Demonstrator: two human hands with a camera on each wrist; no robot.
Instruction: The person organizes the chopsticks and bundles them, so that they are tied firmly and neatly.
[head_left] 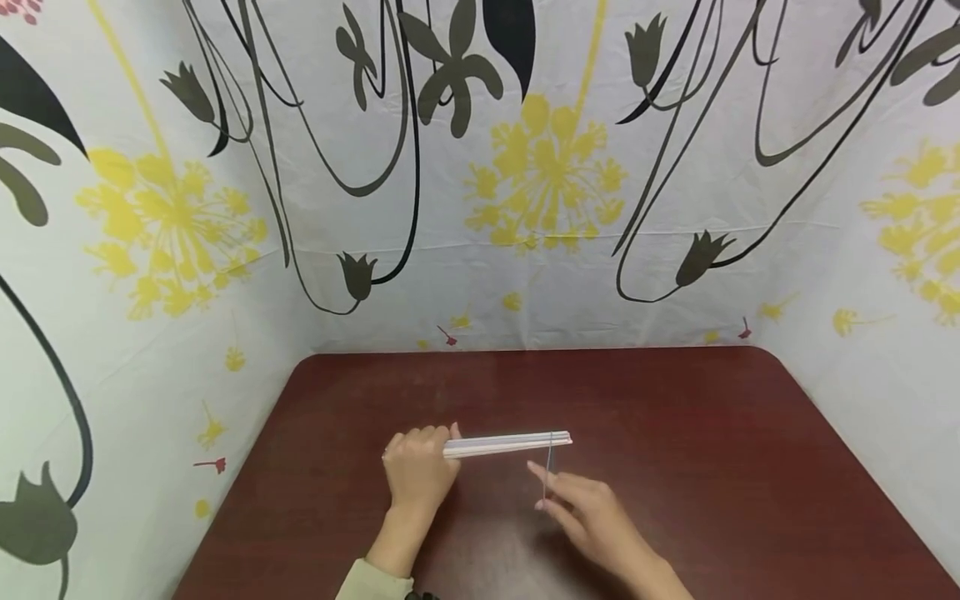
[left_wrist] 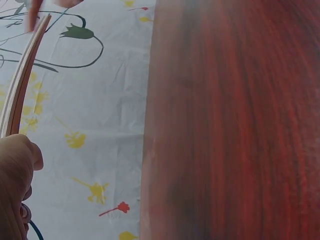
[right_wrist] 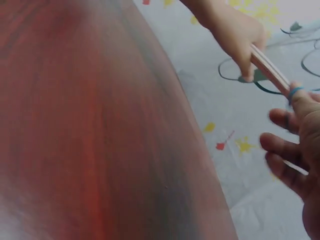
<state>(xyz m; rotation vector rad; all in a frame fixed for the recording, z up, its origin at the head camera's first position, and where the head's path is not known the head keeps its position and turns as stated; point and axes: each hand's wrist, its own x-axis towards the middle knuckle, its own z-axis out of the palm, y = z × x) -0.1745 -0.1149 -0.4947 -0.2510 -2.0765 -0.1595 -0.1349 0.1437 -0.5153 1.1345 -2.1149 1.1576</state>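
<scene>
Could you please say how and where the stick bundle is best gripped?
Probably pinch the slim stick bundle midway, from the far side: the left hand covers one end, a band crosses near the other, and the right hand sits nearside.

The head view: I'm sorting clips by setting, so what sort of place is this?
Probably an indoor work corner or makeshift recording booth: a reddish-brown tabletop is enclosed on its far, left and right sides by creased floral-print fabric, and the left hand holds a bundle of pale sticks over it.
</scene>
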